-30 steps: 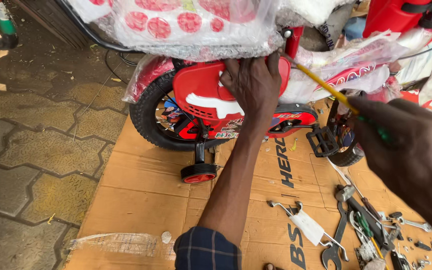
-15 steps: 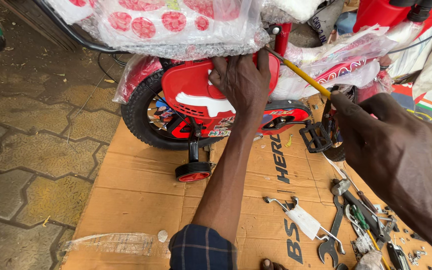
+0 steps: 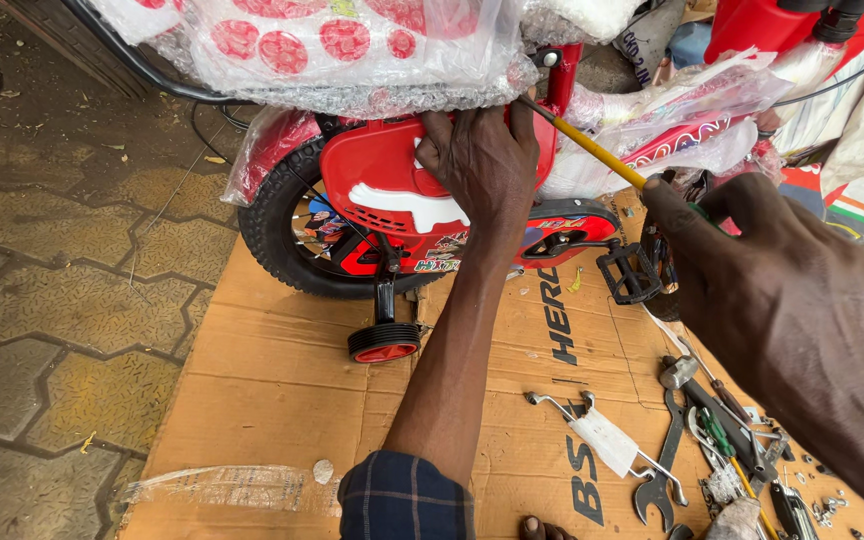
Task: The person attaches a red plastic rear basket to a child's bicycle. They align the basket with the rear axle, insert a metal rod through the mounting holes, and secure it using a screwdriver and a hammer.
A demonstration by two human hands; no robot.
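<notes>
A small red children's bicycle [image 3: 407, 205], partly wrapped in bubble wrap and plastic, lies on flattened cardboard [image 3: 282, 400]. My left hand [image 3: 482, 165] presses on its red side cover just above the rear wheel [image 3: 282, 235]. My right hand [image 3: 752, 270] grips a screwdriver with a yellow shaft [image 3: 592, 150]. The tip of the shaft reaches the frame beside my left fingers. A black pedal [image 3: 630, 272] and a red training wheel [image 3: 384, 342] show below.
Spanners, a bracket and other loose tools [image 3: 692, 450] lie on the cardboard at the lower right. Wet paving stones [image 3: 62, 290] cover the ground on the left. More wrapped red bicycle parts [image 3: 782, 30] stand at the top right.
The view has shifted closer to the bicycle. My right hand has brought the screwdriver tip up to the frame beside my left hand, which stays on the red cover.
</notes>
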